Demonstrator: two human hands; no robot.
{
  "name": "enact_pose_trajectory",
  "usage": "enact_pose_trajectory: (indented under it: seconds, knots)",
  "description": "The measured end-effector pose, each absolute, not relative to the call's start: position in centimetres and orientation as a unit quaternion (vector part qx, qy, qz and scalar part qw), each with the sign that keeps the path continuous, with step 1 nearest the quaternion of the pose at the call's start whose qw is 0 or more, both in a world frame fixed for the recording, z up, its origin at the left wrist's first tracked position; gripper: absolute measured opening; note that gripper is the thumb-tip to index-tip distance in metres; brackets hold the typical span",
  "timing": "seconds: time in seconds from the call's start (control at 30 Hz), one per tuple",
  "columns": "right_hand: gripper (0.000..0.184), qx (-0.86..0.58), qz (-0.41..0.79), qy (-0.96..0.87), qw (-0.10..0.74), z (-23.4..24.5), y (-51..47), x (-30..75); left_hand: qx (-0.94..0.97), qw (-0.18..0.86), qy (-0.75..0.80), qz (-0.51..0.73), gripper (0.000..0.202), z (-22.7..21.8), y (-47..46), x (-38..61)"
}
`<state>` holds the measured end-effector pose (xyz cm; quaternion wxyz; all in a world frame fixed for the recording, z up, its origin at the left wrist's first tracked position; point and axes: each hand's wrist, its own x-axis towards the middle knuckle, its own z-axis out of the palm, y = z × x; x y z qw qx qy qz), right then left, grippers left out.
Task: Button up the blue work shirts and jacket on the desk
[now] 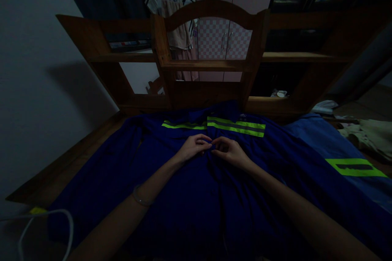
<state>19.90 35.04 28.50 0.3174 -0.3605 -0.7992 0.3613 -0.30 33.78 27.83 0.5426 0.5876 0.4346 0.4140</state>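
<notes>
A dark blue work jacket (180, 187) with yellow-green and grey reflective strips (235, 126) lies spread out in front of me, its collar toward the wooden headboard. Near the middle of its front, just below the strips, my left hand (196, 147) pinches the fabric between thumb and fingers. My right hand (228, 151) grips the same front edge right beside it, fingertips almost meeting. Whether a button sits between the fingers is too dark and small to tell. A clear bangle (142, 196) circles my left wrist.
A wooden headboard with shelves (208, 65) stands behind the jacket. Lighter blue clothing (321, 138) with a reflective strip lies at the right. At the lower left is a white cable (71, 224). Clothes on hangers (174, 16) hang beyond, before a pink cabinet (214, 43).
</notes>
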Motion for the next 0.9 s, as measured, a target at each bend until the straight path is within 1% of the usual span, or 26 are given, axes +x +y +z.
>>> enact_pose_trajectory:
  seconds: [0.23,0.37,0.47,0.73,0.9]
  knots:
    - [0.030,-0.336,0.313,-0.820,0.343,29.3,34.0,19.7,0.579,0.542,0.447,0.414,0.043,27.8,33.7,-0.2]
    - [0.016,-0.328,0.286,-0.835,0.337,29.5,33.8,19.5,0.593,0.526,0.449,0.412,0.040,27.8,33.8,-0.2]
    - [0.009,-0.327,0.280,-0.841,0.328,29.5,33.9,19.6,0.605,0.517,0.447,0.408,0.039,27.8,33.8,-0.3]
    - [0.008,-0.337,0.269,-0.844,0.319,29.8,33.6,19.7,0.618,0.489,0.452,0.418,0.029,27.6,34.1,-0.4]
    - [0.004,-0.360,0.251,-0.839,0.321,29.9,33.5,19.7,0.575,0.477,0.497,0.443,0.030,27.1,34.7,-0.7]
